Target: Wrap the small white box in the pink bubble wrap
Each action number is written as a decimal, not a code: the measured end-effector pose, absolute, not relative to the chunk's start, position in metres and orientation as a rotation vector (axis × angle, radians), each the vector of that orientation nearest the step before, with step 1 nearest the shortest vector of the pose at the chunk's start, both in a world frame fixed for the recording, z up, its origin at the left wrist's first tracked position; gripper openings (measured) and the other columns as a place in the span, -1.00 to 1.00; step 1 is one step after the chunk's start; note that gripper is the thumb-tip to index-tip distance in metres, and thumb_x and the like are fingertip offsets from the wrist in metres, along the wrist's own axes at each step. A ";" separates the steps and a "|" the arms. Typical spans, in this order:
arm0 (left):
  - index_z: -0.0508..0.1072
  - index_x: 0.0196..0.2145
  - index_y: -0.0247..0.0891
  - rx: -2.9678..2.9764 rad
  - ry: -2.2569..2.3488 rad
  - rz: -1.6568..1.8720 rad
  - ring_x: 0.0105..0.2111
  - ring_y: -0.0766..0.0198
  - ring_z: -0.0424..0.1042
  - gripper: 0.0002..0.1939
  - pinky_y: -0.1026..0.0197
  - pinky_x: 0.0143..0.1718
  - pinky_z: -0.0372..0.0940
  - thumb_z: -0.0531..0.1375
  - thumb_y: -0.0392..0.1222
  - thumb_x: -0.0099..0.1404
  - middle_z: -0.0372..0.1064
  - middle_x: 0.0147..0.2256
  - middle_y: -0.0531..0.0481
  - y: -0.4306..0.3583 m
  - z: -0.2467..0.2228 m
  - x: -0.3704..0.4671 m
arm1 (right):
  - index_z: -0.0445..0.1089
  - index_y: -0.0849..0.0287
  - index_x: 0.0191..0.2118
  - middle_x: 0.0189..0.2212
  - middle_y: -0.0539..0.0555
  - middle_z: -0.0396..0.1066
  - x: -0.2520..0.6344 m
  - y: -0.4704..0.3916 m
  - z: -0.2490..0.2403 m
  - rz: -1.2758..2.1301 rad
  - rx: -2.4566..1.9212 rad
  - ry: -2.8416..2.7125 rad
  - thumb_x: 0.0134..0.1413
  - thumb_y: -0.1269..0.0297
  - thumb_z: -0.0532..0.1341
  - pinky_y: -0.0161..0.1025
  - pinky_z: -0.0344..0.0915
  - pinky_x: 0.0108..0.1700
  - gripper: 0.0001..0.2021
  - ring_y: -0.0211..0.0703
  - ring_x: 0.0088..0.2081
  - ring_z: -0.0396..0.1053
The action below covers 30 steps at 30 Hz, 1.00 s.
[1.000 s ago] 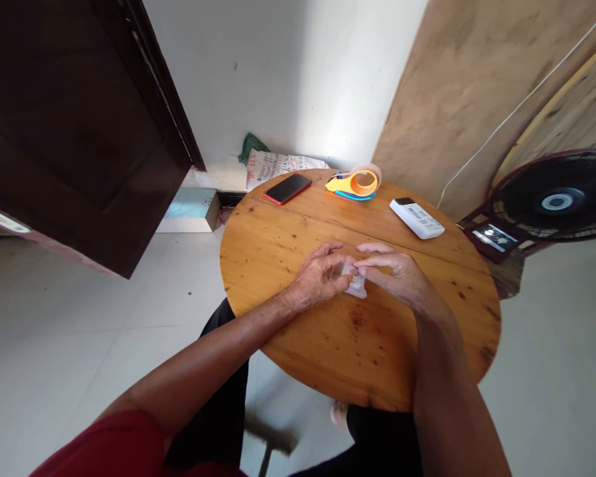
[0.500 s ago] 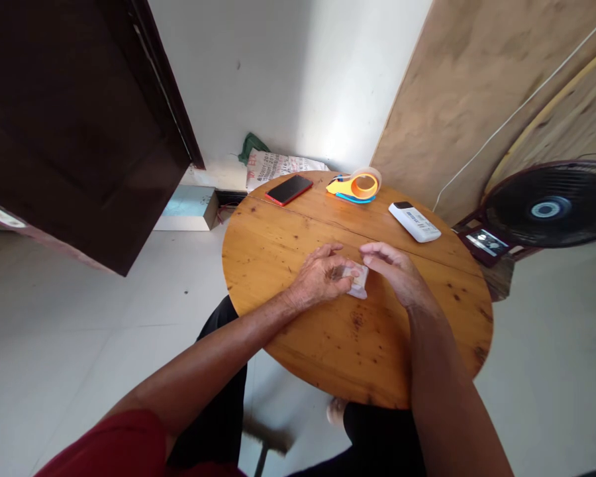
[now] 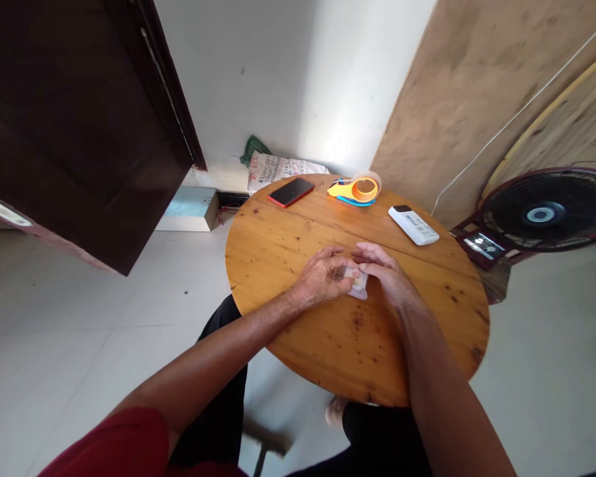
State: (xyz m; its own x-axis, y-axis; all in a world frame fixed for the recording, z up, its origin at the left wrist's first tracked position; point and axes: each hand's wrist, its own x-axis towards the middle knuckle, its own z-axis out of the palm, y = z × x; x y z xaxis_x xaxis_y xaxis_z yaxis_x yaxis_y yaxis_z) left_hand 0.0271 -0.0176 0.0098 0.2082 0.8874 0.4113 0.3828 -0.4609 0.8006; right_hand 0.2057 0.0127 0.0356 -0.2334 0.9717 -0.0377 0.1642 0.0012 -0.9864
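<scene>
A small whitish box, partly see-through (image 3: 359,290), sits on the round wooden table (image 3: 298,358) between my hands. My left hand (image 3: 322,275) is closed on its left side, with thumb and fingers pressed against it. From the right, my right hand (image 3: 385,270) curls over the far end of the box. Its thumb touches the upper corner, and the other fingers bend beyond it. The fingers cover much of the box, so its top is only partly seen.
Along the table's far side lie a red-edged phone (image 3: 291,191), a yellow tape dispenser (image 3: 357,188) and a white device (image 3: 413,225). A black fan (image 3: 546,212) stands to the right. A printed sack (image 3: 278,171) rests against the wall behind.
My right hand has moved left and closed in on the far end of the box. My left hand keeps its hold. The view has shifted slightly.
</scene>
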 end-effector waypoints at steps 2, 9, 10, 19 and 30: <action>0.53 -0.18 -0.14 1.938 1.172 1.215 0.12 0.11 0.25 -0.70 0.02 0.15 0.19 0.28 -0.26 0.07 0.27 0.05 -0.10 -0.017 0.009 0.027 | 0.36 0.03 -0.06 -0.07 0.06 0.43 0.207 0.013 0.035 1.319 -1.208 -1.487 -0.17 0.24 0.27 0.00 0.26 0.08 -0.57 -0.02 0.01 0.35; 0.51 -0.18 -0.18 1.930 1.163 1.258 0.11 0.09 0.28 -0.72 0.00 0.15 0.19 0.28 -0.21 0.09 0.28 0.03 -0.13 -0.017 0.007 0.029 | 0.35 0.02 -0.06 -0.03 0.07 0.41 0.200 0.010 0.038 1.313 -1.247 -1.524 -0.19 0.28 0.27 0.00 0.22 0.12 -0.56 -0.03 0.07 0.31; 0.51 -0.19 -0.19 1.929 1.157 1.266 0.09 0.10 0.29 -0.73 0.01 0.14 0.20 0.27 -0.21 0.10 0.28 0.03 -0.14 -0.017 0.008 0.029 | 0.34 0.02 -0.06 -0.03 0.07 0.40 0.198 0.009 0.037 1.313 -1.247 -1.520 -0.19 0.29 0.26 -0.01 0.22 0.12 -0.55 -0.03 0.06 0.31; 0.37 -0.07 -0.21 1.872 1.102 1.324 0.00 0.15 0.34 -0.57 0.06 0.08 0.26 0.29 -0.17 0.08 0.33 -0.04 -0.11 -0.015 0.007 0.030 | 0.40 0.07 -0.07 -0.08 0.08 0.46 0.209 0.016 0.032 1.348 -1.150 -1.456 -0.17 0.26 0.25 0.04 0.21 0.11 -0.58 0.04 0.04 0.34; 0.29 0.04 -0.19 1.821 1.125 1.261 0.01 0.12 0.33 -0.47 0.03 0.05 0.29 0.28 -0.16 0.10 0.30 0.00 -0.12 -0.016 0.007 0.030 | 0.34 0.02 -0.01 0.01 0.08 0.38 0.200 0.010 0.034 1.322 -1.195 -1.578 -0.15 0.20 0.32 -0.02 0.26 0.08 -0.51 -0.03 0.07 0.30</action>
